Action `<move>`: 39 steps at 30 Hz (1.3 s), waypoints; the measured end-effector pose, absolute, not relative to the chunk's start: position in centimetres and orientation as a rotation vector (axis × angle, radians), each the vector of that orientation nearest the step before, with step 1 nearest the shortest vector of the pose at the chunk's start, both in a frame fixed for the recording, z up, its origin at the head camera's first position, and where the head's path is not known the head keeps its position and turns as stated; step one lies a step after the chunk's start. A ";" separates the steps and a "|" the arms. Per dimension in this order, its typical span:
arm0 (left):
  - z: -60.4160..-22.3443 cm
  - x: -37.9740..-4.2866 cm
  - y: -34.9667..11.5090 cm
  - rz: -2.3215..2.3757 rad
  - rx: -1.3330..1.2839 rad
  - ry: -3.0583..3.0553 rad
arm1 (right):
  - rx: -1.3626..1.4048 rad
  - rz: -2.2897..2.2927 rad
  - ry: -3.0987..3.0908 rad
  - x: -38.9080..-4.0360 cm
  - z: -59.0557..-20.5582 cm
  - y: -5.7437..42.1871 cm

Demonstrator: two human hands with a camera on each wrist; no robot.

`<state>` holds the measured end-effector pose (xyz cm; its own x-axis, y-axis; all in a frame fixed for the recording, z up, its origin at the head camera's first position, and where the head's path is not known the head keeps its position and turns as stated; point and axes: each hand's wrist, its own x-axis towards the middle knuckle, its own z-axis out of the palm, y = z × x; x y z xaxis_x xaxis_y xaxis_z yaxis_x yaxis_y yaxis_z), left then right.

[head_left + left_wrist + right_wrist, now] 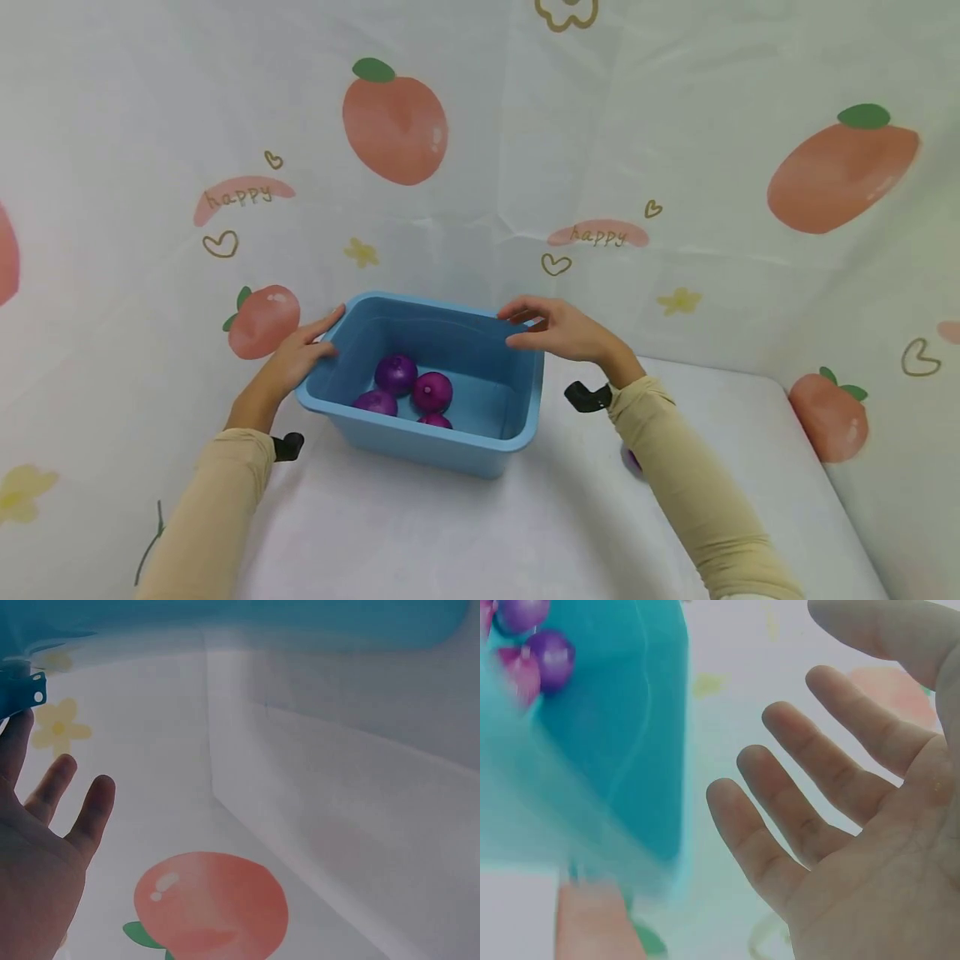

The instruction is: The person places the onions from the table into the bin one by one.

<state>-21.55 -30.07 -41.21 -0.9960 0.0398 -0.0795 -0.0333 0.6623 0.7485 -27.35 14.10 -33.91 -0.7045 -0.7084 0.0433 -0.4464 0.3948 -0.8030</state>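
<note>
A light-blue plastic bin (442, 446) is tilted, with several shiny purple and magenta round pieces (396, 375) gathered toward its left side. One magenta piece (432, 392) shows a small pale nub. My left hand (288, 362) holds the bin's left rim, its thumb over the edge. In the left wrist view, one fingertip meets a blue tab with holes (37, 688), and two other fingers stand spread below. My right hand (558, 329) is by the right rim, fingers apart and nothing in them. The right wrist view shows its palm and fingers (802, 806) beside the bin wall.
A small purple thing (633, 460) lies on the white-covered table (585, 533), partly hidden behind the right sleeve (690, 492). White cloth (480, 167) printed with fruit and hearts stands behind the bin. Black mounts (587, 397) sit at the wrists.
</note>
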 end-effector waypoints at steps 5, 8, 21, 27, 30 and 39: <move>-41.1 -21.3 -29.9 1.250 0.005 2.781 | -0.936 -1.190 2.478 -26.4 -33.6 19.1; -41.1 -21.1 -29.9 1.253 0.005 2.769 | -0.864 -1.154 2.548 -25.6 -34.1 21.8; -40.9 -21.0 -30.1 1.262 -0.007 2.765 | -0.663 -1.042 2.651 -22.3 -37.5 28.9; -40.8 -21.1 -29.8 1.263 0.004 2.754 | -0.582 -0.972 2.631 -21.2 -40.0 30.6; -40.8 -21.3 -29.7 1.255 0.011 2.763 | -0.512 -0.939 2.625 -20.7 -41.2 31.3; -41.1 -21.6 -30.0 1.256 0.007 2.761 | -0.419 -0.914 2.615 -19.7 -45.2 32.3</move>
<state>-21.62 -30.04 -41.13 -0.9942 0.0489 -0.0959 -0.0402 0.6580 0.7520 -19.66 32.26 -45.19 -0.8994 -0.3798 -0.2162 -0.1623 0.7498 -0.6415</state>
